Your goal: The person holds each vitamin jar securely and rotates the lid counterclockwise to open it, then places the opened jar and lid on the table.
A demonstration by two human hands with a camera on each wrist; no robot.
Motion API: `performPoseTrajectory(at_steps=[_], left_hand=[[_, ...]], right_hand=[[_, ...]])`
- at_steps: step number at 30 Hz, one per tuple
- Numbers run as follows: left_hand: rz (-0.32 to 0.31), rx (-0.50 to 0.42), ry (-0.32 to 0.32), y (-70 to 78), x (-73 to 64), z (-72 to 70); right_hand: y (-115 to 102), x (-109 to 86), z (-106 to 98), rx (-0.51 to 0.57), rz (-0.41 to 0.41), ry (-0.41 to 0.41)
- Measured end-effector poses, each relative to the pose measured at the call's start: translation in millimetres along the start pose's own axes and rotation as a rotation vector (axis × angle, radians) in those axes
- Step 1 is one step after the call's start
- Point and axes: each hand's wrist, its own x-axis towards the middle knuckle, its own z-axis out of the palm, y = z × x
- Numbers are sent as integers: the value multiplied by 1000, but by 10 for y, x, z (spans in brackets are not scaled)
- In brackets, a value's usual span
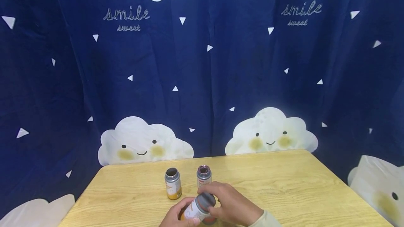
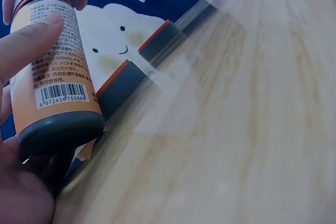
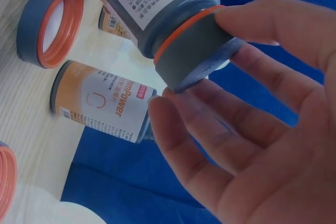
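My left hand (image 1: 178,214) grips a supplement bottle (image 2: 58,72) with a white and orange label and a dark grey base, tilted above the table. Its grey cap (image 3: 194,51) with an orange ring sits on the neck. Thumb and fingers of my right hand (image 1: 235,204) pinch this cap by its edge; the other fingers spread beside it in the right wrist view. Beyond the hands stand two similar bottles without caps, one on the left (image 1: 173,185) and one (image 1: 204,173) partly hidden behind my right hand.
Two loose grey caps with orange rims, one nearer (image 3: 50,24) and one at the frame edge (image 3: 6,177), lie on the wooden table (image 1: 284,185). A dark blue curtain (image 1: 195,62) with clouds hangs right behind the table's far edge.
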Motion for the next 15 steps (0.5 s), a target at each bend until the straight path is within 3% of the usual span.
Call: performPoseTrajectory(at_steps=[5,11,15], left_hand=[[-8,12,11,14,-5,6],[-26,-35,-2,-3,-12,11],[-12,-36,-12,-13,-6,1]], right_hand=[[2,-2,4,17,-3,-16],[3,-13,18,-11,-6,-17],[-2,-11,30,-9,59,-19]])
